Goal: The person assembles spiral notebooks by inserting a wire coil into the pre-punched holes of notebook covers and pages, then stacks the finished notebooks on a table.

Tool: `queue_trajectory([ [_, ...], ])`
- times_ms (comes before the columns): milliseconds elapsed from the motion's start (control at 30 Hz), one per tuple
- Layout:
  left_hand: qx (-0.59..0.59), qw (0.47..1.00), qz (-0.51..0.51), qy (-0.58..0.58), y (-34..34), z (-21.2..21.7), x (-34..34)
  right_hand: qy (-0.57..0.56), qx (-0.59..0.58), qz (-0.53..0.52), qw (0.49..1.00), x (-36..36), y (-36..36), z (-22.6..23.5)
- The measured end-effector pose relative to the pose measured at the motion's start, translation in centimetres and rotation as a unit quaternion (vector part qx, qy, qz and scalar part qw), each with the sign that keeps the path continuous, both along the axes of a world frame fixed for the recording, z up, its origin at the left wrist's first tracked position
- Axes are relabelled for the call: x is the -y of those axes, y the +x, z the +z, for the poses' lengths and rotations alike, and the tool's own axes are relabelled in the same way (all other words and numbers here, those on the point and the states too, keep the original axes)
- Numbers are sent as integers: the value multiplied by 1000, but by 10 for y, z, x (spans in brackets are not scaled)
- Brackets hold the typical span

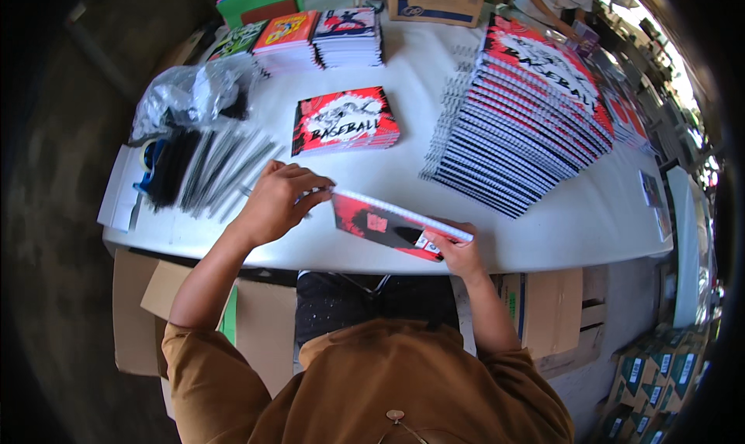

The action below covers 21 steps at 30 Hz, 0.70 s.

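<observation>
1. Main risk imo: the red-and-black notebook (376, 225) is hanging over the front of the white table (535, 238), close to the near edge. If the right-hand grip's slipping, it's prob dropping lapward.
2. Tilt's another one: it's sloping down to the right w/ its white long edge facing up, so uneven pressure could be twisting the pages or bending a corner.
3. Loose thin strips (221, 172) are lying just beyond the left forearm; a careless elbow swing could be scattering them, tbh.
4. Right hand (459, 254): def grasping the notebook's right end, thumb pressing the cover facing the wearer, fingers going behind. Forearm's coming up pretty straight.
5. Left hand (278, 202): wrist's bending inward, fingers curling, tips meeting the notebook's left end. Can't tell if they're gripping the corner or just steadying it; smth small and dark is showing there, too tiny to ID.
6. Left elbow's sticking out wider than the right, fwiw.
</observation>
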State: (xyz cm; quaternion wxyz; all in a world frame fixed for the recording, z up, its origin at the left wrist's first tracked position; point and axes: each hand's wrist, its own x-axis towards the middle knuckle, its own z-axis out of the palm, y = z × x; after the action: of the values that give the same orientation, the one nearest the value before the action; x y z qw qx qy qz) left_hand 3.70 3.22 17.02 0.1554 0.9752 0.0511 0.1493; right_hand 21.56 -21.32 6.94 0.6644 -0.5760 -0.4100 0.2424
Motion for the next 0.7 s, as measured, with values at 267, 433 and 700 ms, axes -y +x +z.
queue_trajectory([
  [267,-23,987,-53,148,3,10,9,30,178,15,983,-3,-4,3],
  [433,74,970,107,204,11,-11,27,77,218,-4,973,-6,-11,-3],
  [700,277,910,100,293,-10,-98,25,64,243,-41,967,-3,-38,-9],
])
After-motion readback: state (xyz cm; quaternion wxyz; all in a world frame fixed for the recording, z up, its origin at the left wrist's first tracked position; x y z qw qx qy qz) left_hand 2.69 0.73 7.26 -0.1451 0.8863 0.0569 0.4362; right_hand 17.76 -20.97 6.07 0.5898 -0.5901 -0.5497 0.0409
